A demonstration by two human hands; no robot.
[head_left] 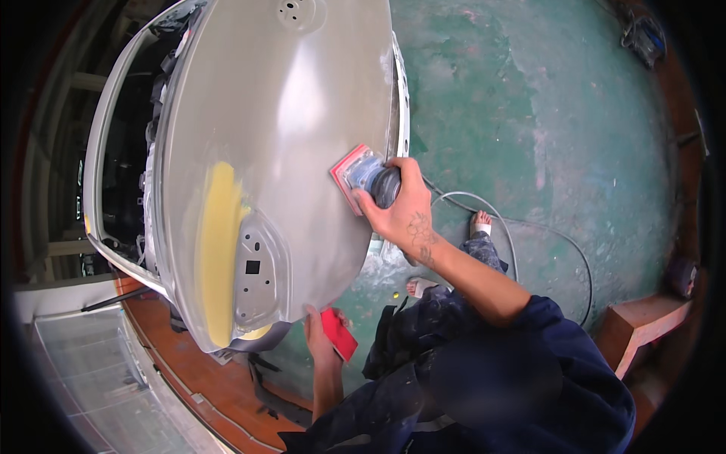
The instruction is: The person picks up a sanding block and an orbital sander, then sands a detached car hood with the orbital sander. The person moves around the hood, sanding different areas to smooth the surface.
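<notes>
Bright | white glare on metal panel [276, 151] | black rim, edges bowed | blur over dark clothing [586, 386]

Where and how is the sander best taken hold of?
Probably grip the sander by its rounded black top, coming from the picture's right, as the right hand does: this end is knob-like and should suit a palm, while the flat, red-edged pad sits at the other end, toward the grey panel.

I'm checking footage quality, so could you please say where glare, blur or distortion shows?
Head view: white glare high on the grey panel; fisheye curving and black corners toward the rim; a smeared dark patch over the navy clothing; right hand and sander fairly sharp.
</notes>
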